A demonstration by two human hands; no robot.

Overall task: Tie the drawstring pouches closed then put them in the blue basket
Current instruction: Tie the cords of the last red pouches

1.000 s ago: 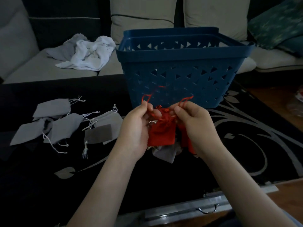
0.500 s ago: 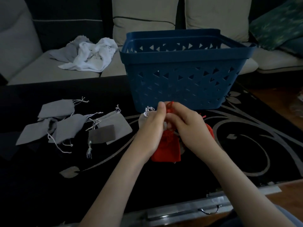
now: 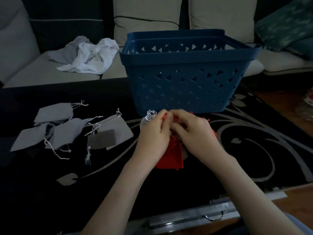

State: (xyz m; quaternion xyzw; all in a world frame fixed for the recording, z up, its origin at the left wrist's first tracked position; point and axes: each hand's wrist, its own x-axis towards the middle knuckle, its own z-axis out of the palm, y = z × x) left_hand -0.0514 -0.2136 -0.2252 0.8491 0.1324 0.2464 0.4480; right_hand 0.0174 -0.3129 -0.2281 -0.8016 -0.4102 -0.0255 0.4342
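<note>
The red pouch (image 3: 171, 155) lies in the middle of the dark patterned worktop (image 3: 169, 192). Its long axis runs near to far, with the flat bottom towards the person and the gathered mouth at the far end, tucked under the fingers. The left hand (image 3: 154, 133) and right hand (image 3: 194, 131) meet over that mouth, fingers curled. They pinch the red drawstring (image 3: 164, 116) between them, so I take it the knot is not yet done. How tightly the neck is drawn I cannot tell, as the knuckles hide it. Straight beyond the fingertips, just on the far side, stands the blue basket (image 3: 186, 55). Its near wall rises above the hands, so I'd judge the pouch must go up and over the rim, away from the person. Neither hand looks clearly nearer to it. A tied grey pouch (image 3: 147, 119) peeps out at the left hand's far edge, and a bit of red cloth (image 3: 214, 134) shows to the right of the right hand. Well to the left lie loose grey pouches (image 3: 67, 133), strings trailing. White cloth (image 3: 89, 56) sits crumpled on the sofa (image 3: 25, 73) behind.
</note>
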